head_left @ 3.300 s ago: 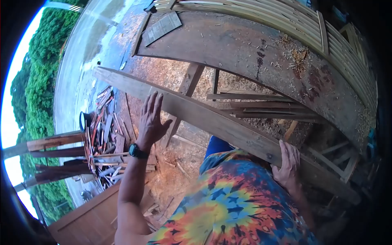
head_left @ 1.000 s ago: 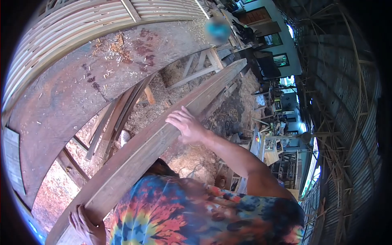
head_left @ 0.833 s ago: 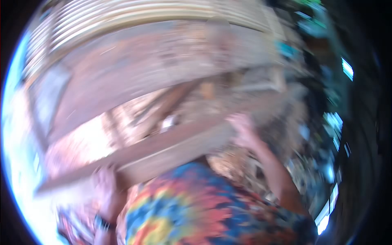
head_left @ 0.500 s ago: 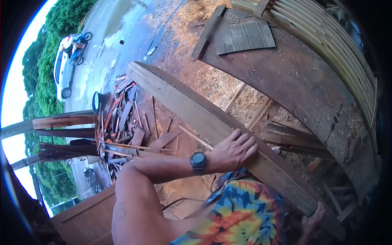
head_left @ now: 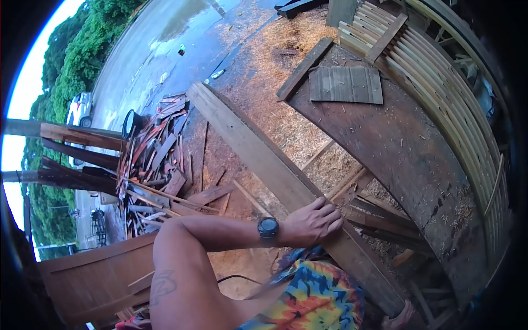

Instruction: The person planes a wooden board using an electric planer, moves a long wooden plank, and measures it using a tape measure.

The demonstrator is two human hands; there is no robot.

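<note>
A long, thick wooden plank (head_left: 247, 148) runs diagonally from the upper left to the lower right, close to my body. My left hand (head_left: 312, 223), with a black watch (head_left: 268, 227) on the wrist, is closed over the plank's upper edge around its middle. The thumb is hidden from view. At the lower right, my right hand (head_left: 400, 317) grips the plank near its close end; only part of that hand shows. A rust-brown worktable (head_left: 385, 137) lies beyond the plank, with a short grey board (head_left: 346, 86) on it.
Slatted lumber (head_left: 440, 71) is stacked along the table's far side. Scrap wood (head_left: 165, 143) is heaped on the ground at left, by a black bucket (head_left: 130, 124). Sawdust (head_left: 297, 38) covers the ground. A white vehicle (head_left: 80, 109) stands on the wet road.
The view has shifted, showing more of the slatted lumber. The motorcycle on the road is no longer seen. Both hands keep hold of the plank, which appears slightly steeper.
</note>
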